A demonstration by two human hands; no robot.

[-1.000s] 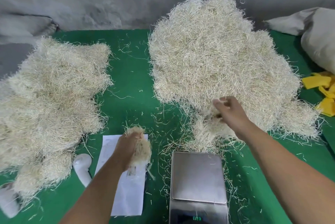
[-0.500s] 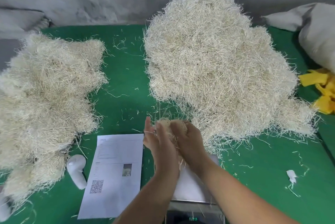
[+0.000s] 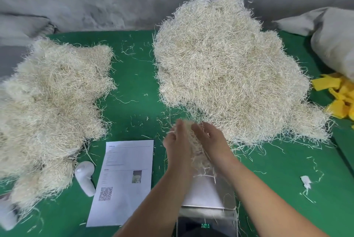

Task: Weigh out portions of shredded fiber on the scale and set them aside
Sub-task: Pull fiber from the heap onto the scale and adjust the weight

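Both palms are pressing a wad of shredded fiber (image 3: 191, 137) between the left hand (image 3: 177, 142) and right hand (image 3: 211, 141), hovering above the scale (image 3: 208, 194) on the green bench (image 3: 134, 83).

2 fiber piles (image 3: 226, 68), 1 scale (image 3: 208, 196), 1 sheet (image 3: 124, 181)

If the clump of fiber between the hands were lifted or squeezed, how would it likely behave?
The clump looks loose and springy, so it probably compresses easily. Strands hang from it over the scale, and stray bits litter the table, so it likely sheds. It seems light for its bulk, like the airy big pile.
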